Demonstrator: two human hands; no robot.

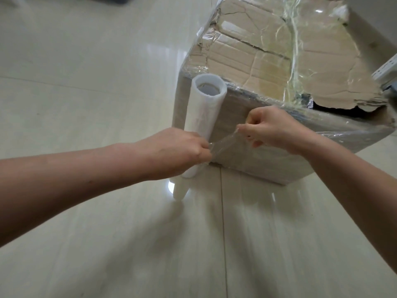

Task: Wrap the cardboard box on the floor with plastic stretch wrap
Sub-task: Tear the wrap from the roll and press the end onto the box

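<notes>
Cardboard box [268, 67] on glossy tiled floor [86, 61], torn on top, partly covered in film, no readable label or writing. White stretch wrap roll [204, 117] upright against near-left corner. Left hand [174, 152] and right hand [272, 129] both pinched closed on clear film strip [223, 145] between them. Metal rack edge [384, 72] at far right.

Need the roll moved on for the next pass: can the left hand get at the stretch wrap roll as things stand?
Probably yes. The left hand is right against the upright stretch wrap roll with nothing between them, but its grip is pinching the film strip, so it must let go first.
</notes>
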